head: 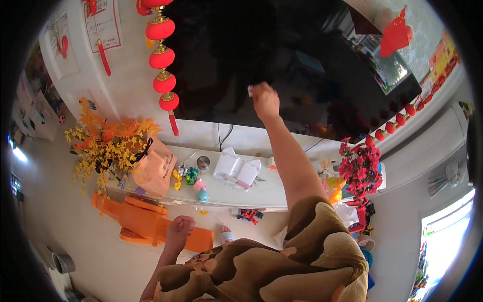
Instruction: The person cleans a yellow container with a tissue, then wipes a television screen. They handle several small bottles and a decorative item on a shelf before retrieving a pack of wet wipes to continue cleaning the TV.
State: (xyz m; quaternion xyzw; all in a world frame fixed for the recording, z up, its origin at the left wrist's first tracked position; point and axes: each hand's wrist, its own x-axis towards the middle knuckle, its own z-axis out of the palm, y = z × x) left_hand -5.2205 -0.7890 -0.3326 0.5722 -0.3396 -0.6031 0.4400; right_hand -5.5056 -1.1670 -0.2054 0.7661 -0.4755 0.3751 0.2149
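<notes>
My right hand (266, 100) reaches up in front of the large black television screen (226, 56), fingers bent at or close to its surface. A small white wad (250, 91), perhaps tissue or cloth, pokes out at the fingertips; the rest is hidden in the grip. My left hand (180, 231) hangs low, loosely curled, with nothing seen in it. Behind it lies an orange plastic piece of furniture or play equipment (141, 219). Below the screen runs a white cabinet top (222, 194), bearing an open white plastic holder (236, 169).
Red lanterns (164, 60) hang over the screen's left edge. A pink paper bag (156, 170) and yellow artificial flowers (105, 158) crowd the cabinet's left end, near small toys (191, 175) and a round metal-lidded jar (203, 162). Pink artificial flowers (360, 170) stand at the right.
</notes>
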